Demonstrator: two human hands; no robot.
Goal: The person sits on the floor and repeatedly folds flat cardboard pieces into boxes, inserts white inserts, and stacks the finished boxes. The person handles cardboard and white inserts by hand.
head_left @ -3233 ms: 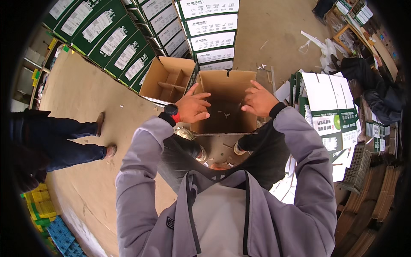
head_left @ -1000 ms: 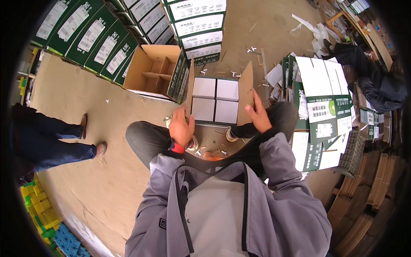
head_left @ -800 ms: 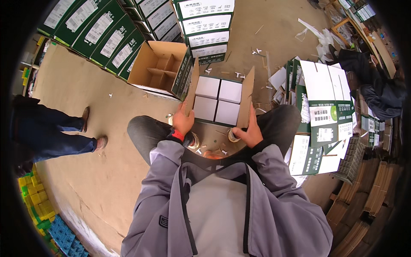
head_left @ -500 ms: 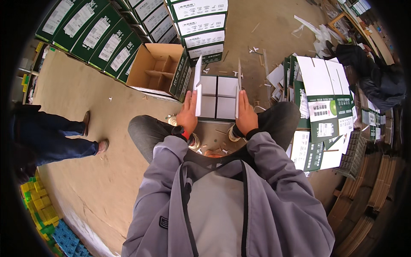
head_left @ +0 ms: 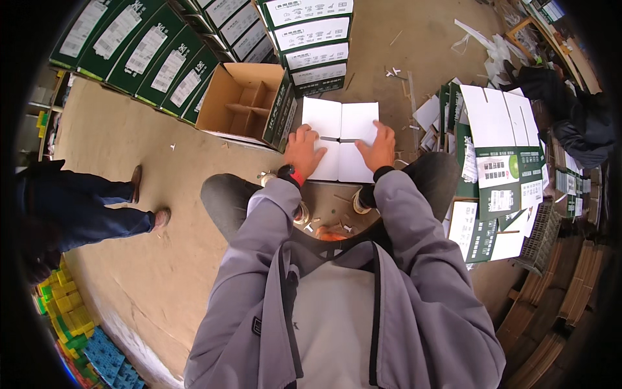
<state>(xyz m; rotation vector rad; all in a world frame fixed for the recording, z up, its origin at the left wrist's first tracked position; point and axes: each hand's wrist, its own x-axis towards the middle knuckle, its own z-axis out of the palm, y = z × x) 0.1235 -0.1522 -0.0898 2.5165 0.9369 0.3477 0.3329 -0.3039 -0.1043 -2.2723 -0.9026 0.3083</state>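
Head view, centre of the frame: a white-topped carton (head_left: 350,162) sits low between the wearer's bent knees, its pale flaps lying nearly flat, with a seam running down the middle and a narrow dark slot crossing it. The left hand (head_left: 304,154) rests at the left edge of this top, its grip apart, fingers spread and thumb reaching inward over the white panel. The right hand (head_left: 380,148) matches it at the right edge, that grip also apart, thumb angled in toward the seam and fingers pointing up the frame. A red-and-black wristwatch (head_left: 289,174) circles the left wrist. Just beyond the carton's upper left stands a brown-lined divided carton (head_left: 215,107), open at the top, with crossed cardboard partitions inside. Green cartons with white labels (head_left: 145,50) line the upper left of the frame, and a stack of white-and-green cartons (head_left: 313,34) rises at upper centre. Right of centre lies a pile of flattened cartons (head_left: 497,117), near a grey plastic crate (head_left: 539,240). Brown cardboard sheets (head_left: 578,279) fill the lower right. At the left edge, a person in dark blue trousers (head_left: 97,211) stands on the tan floor (head_left: 139,272), above yellow blocks (head_left: 68,305) at lower left.
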